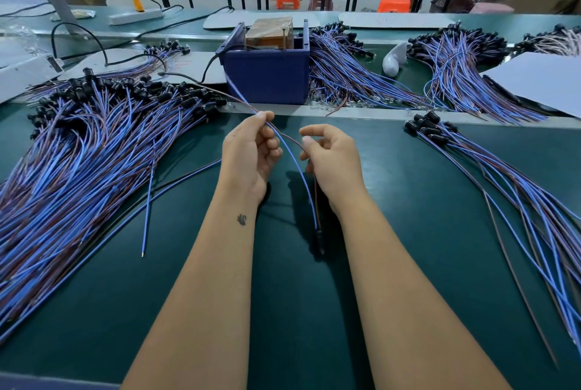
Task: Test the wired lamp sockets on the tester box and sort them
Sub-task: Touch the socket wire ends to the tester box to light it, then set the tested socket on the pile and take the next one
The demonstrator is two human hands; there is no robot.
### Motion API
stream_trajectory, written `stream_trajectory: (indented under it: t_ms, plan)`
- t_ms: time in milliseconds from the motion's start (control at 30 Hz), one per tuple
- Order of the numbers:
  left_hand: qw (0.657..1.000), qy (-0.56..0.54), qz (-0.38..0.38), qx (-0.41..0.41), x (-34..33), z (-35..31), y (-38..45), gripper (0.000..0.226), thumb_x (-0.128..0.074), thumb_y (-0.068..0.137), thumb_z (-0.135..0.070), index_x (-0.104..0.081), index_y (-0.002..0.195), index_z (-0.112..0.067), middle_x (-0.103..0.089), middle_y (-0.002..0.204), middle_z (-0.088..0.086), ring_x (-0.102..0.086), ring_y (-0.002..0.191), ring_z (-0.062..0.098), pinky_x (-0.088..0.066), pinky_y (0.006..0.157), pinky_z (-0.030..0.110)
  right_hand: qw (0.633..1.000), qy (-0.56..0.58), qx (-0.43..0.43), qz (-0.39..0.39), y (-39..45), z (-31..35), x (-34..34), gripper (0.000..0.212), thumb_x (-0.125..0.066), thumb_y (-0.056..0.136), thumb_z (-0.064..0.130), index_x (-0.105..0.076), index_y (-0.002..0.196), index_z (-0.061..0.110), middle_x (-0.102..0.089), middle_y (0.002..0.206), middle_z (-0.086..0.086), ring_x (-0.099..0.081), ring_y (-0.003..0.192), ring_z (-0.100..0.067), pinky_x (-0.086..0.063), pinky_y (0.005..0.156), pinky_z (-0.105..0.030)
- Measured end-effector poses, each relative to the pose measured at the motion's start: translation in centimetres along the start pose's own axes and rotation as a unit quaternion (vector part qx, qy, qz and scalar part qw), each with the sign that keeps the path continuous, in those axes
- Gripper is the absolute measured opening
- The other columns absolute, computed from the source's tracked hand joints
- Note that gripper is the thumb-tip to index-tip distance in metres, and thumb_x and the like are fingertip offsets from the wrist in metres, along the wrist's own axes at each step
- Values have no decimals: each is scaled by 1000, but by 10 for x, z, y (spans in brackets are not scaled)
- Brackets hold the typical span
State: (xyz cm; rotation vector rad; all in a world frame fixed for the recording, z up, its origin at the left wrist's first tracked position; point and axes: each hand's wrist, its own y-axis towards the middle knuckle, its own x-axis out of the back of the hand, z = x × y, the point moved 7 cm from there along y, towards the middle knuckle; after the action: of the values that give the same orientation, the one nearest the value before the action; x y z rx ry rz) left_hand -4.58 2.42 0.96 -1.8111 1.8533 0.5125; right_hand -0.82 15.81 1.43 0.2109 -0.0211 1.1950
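While both forearms reach over the dark green table mat [408,201], the left hand [248,153] pinches a blue and brown wire pair [295,166] between thumb and fingertips near the mat's far edge. Right hand [330,160]: fingers curled, thumb and forefinger nipping the brown strand just right of the left hand. Wire pair arcs down between the wrists; its small black lamp socket [319,240] hangs at the near end, above or on the mat, cannot tell which. Far end of the blue strand runs up toward the dark blue plastic tester box [267,75], which stands just beyond the hands. Large heap of blue-and-brown wired sockets [78,144] fans out at left. Smaller bundle of wired sockets [503,175] lies at right. More bundles [352,75] lie far right of the box.
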Motion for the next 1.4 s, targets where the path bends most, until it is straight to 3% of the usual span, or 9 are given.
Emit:
stream_trajectory:
  t_ms: [167, 267, 433, 600, 733, 867, 1067, 1233, 1400]
  plan:
    - [998, -61, -33, -10, 7, -2, 4, 19, -50, 100, -10, -52, 81, -12, -53, 56, -3, -50, 47, 7, -45, 45, 19, 993, 44, 36, 108, -7, 12, -15, 41, -79, 80, 14, -64, 115, 29, -62, 78, -3, -50, 68, -19, -49, 72, -34]
    - [997, -63, -43, -22, 10, -3, 3, 18, -51, 99, -7, -50, 83, -14, -57, 58, -4, -55, 49, 6, -50, 50, 19, 978, 145, 45, 143, -12, 19, -17, 28, -69, 90, 17, -66, 112, 33, -67, 75, 3, -54, 63, -12, -52, 64, -25]
    - [991, 124, -35, -39, 7, -2, -2, 23, -63, 93, -7, -52, 77, -19, -58, 66, -5, -56, 57, 7, -48, 57, 21, 981, 195, 24, 10, -4, 10, 4, 25, -43, 105, 25, -67, 99, 22, -56, 66, 4, -48, 53, -6, -45, 57, -18]
    - [917, 346, 171, -100, -31, 6, -21, 22, -74, 82, -4, -59, 70, -15, -60, 63, -4, -50, 61, 9, -40, 59, 18, 977, 145, 14, -157, 5, 0, 39, 32, -37, 106, 22, -55, 79, 21, -51, 68, 11, -46, 57, -3, -42, 61, -19]
    - [881, 362, 306, -9, -49, 33, -36, 23, -74, 78, 7, -62, 74, -12, -64, 72, 4, -54, 65, 11, -45, 65, 17, 965, 199, -16, -172, 10, -8, 45, 34, -32, 107, 23, -48, 78, 15, -38, 58, 2, -34, 46, -8, -33, 48, -22]
    - [819, 428, 381, 25, -49, 39, -41, 30, -62, 83, 16, -64, 81, -13, -67, 85, 9, -60, 79, 17, -49, 79, 28, 976, 131, -16, -175, 8, -13, 45, 35, -31, 106, 34, -46, 78, 20, -34, 54, 7, -30, 46, -6, -27, 50, -22]
    - [836, 436, 332, 19, -52, 41, -43, 42, -37, 76, 23, -64, 71, -10, -67, 67, -2, -59, 62, 8, -48, 67, 17, 987, 54, -31, -147, 10, -17, 41, 32, -38, 103, 23, -45, 72, 20, -40, 56, 4, -35, 53, -13, -31, 57, -30]
    - [828, 483, 282, -33, -54, 46, -46, 23, -47, 78, 6, -67, 75, -4, -67, 71, 12, -55, 66, 17, -44, 68, 34, 993, -40, -9, -115, 10, -16, 42, 31, -46, 98, 22, -54, 69, 23, -48, 59, 7, -43, 59, -15, -36, 65, -30]
    - [775, 539, 317, -90, -73, 54, -66, 23, -51, 71, -21, -70, 85, -25, -71, 82, -13, -63, 86, 11, -49, 92, 38, 986, -127, -9, -106, 11, -14, 75, 27, -49, 97, 23, -58, 71, 22, -48, 56, 8, -46, 60, -16, -35, 65, -29]
